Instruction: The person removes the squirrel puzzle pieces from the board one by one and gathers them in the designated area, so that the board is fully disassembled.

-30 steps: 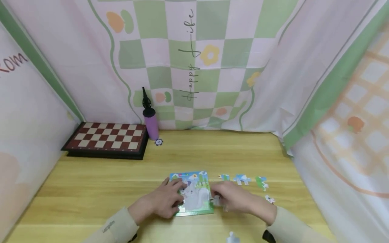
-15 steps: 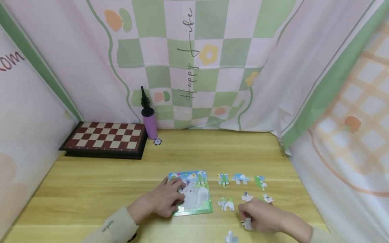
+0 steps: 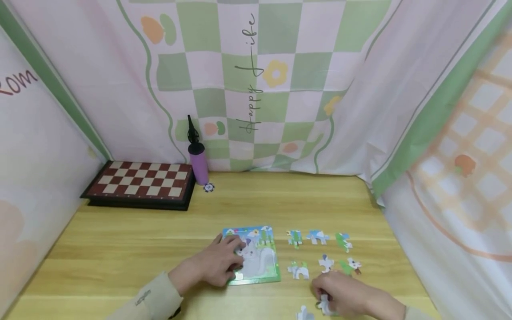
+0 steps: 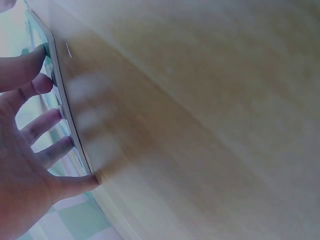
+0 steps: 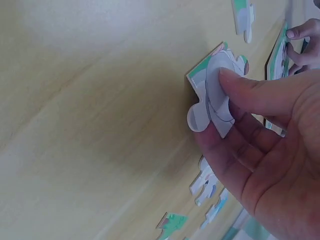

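A square picture puzzle board [image 3: 262,266] showing a grey squirrel-like animal lies on the table. My left hand [image 3: 218,263] rests on its left side with spread, slightly bent fingers; in the left wrist view the fingertips touch the edge and surface of the board. To the right of the board, my right hand [image 3: 344,291] pinches a grey and green jigsaw piece [image 5: 214,77] between thumb and fingers. That piece appears tilted against the tabletop in the right wrist view. Another grey jigsaw piece [image 3: 305,313] lies at the bottom of the head view.
Several loose jigsaw pieces lie in rows right of the board, among them a grey and green piece [image 3: 298,270] and a blue one [image 3: 318,236]. A folded chessboard [image 3: 140,180], a purple hand pump [image 3: 198,164] and a round chip [image 3: 209,187] stand farther back, before the curtain.
My right hand has moved from beside the board rightward and nearer to me, onto another jigsaw piece. The grey and green piece it covered now lies uncovered. My left hand has stayed put.
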